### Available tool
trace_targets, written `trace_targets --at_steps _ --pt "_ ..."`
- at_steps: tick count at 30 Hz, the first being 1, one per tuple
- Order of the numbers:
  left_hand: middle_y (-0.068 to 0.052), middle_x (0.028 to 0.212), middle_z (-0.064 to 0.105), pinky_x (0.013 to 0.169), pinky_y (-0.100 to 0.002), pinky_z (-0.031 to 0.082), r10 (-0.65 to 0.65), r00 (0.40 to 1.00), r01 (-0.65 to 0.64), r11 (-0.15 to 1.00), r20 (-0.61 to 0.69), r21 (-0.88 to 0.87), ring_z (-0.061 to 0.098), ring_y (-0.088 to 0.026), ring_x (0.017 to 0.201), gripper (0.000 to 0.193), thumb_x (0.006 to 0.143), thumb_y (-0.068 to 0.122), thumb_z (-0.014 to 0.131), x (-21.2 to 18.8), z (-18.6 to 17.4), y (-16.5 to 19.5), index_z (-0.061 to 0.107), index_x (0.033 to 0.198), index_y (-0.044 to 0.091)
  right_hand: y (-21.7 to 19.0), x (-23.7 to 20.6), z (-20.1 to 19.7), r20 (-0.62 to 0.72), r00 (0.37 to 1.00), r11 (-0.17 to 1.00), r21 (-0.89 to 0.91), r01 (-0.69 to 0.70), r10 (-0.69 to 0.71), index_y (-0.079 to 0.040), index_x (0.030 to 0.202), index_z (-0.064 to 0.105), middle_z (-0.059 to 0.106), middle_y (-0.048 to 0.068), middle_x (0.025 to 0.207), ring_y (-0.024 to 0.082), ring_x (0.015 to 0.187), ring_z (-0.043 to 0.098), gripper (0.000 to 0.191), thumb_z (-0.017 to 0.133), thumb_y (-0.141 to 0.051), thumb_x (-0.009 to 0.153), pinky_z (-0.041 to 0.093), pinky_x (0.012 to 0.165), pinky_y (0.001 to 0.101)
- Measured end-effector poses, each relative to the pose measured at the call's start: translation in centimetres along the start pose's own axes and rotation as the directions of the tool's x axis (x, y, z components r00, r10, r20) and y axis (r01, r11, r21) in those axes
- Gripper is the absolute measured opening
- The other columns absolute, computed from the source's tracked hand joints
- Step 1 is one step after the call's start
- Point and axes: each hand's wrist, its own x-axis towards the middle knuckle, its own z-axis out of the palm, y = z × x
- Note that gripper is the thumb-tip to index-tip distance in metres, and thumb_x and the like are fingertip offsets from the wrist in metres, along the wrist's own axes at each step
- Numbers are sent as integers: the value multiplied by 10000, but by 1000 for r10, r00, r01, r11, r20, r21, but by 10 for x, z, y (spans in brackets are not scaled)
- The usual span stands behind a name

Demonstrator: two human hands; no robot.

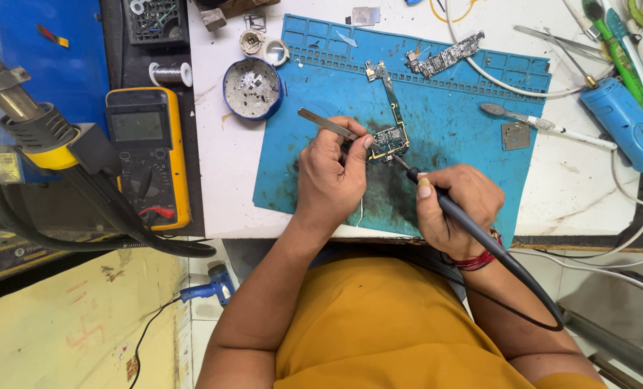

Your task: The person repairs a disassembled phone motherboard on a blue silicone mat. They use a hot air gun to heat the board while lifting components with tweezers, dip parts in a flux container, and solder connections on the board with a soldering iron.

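My left hand (330, 173) grips metal tweezers (326, 124), whose tips press on a narrow green circuit board (390, 115) lying on a blue silicone work mat (458, 122). In my right hand (454, 205) is a black soldering iron (457, 216). Its tip touches the board's lower end, beside the tweezer tips. The iron's black cable runs back past my right wrist.
A second circuit board (445, 56) lies at the mat's far edge. A round blue tin (253, 88) sits left of the mat, a yellow multimeter (147, 153) further left, and a hot-air nozzle (44, 133). A brush (545, 124), blue tool (624, 122) and white cables lie right.
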Motion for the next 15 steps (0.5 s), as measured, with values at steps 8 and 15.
trace_targets --at_steps 8,15 --pt "-41 806 663 593 -259 502 3 1000 -3 1000 -6 6 616 -96 645 122 988 39 698 1 1 0 597 1056 28 1 0 0 -3 1000 1000 13 -2 2 -22 882 610 657 108 783 270 653 616 108 667 -33 973 461 585 346" --pt "-38 799 654 605 -261 504 14 1000 -14 1000 -11 3 610 -98 661 119 994 40 699 0 1 0 598 1058 31 1 0 -1 -10 1000 1000 10 1 -1 -22 880 612 654 111 778 270 649 612 110 665 -38 976 458 582 346"
